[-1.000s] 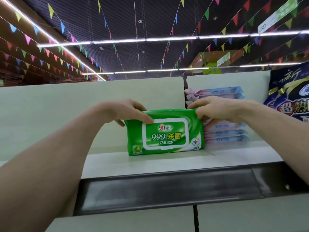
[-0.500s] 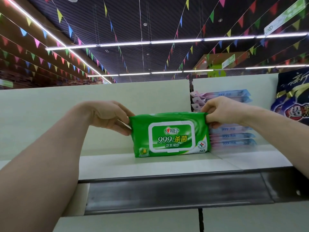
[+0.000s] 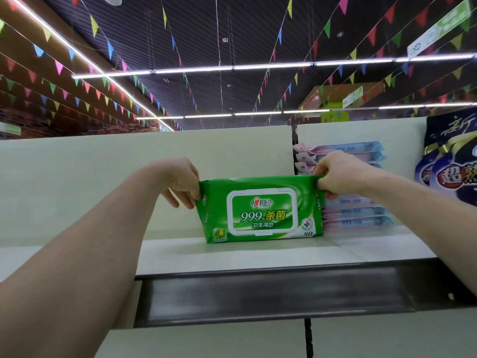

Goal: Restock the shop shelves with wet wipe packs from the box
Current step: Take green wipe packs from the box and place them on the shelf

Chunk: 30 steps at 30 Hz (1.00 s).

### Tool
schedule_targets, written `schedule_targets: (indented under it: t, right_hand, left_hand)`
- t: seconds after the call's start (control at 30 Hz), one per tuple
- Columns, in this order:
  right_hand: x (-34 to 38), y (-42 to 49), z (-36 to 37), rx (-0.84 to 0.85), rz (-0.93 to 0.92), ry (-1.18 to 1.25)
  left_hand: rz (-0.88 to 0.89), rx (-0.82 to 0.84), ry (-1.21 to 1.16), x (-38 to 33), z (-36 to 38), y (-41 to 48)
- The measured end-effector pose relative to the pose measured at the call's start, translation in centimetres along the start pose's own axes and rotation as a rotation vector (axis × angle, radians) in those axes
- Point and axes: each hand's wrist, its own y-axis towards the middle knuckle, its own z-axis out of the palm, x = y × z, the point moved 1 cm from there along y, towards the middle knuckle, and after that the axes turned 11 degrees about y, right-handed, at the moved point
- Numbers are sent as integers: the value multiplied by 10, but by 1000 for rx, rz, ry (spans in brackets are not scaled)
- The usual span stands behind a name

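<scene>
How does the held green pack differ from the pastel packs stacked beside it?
The green pack stands on edge, lid facing out; the pastel packs lie flat, stacked. The left hand and right hand pinch the green pack's top corners; the pastel packs are ungripped. Both sit on the shelf, printed 999.

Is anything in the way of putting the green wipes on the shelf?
Nothing visible is. The green wet wipe pack stands on the shelf, with the left hand and right hand pinching its top corners. Stacked blue packs sit to its right.
</scene>
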Motion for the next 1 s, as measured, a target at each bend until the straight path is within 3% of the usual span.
schedule_targets:
  t: [0.07,0.17,0.23,0.3,0.37,0.53,0.7,1.0]
  right_hand:
    - [9,-4,3,54,-68,-114]
    - [23,-12,18,294,-170,-159]
    - [27,-10,26,324,-217,-276]
    - [28,-6,28,284,-257,-367]
    - [29,-4,29,277,-294,-395]
    - [40,-4,36,228,-371,-624]
    - [44,-1,43,281,-351,-534]
    - [49,5,40,386,-344,-455]
  left_hand:
    - [24,-126,91,-6,-4,-4]
    - [227,-336,48,-29,-8,-12]
    - [347,-206,102,-49,3,-19]
    - [319,-49,243,-59,18,-17]
    - [287,7,314,-57,26,-11]
    - [283,15,388,-57,15,-5]
    - [239,97,472,-58,17,5]
    - [233,95,477,-59,20,10]
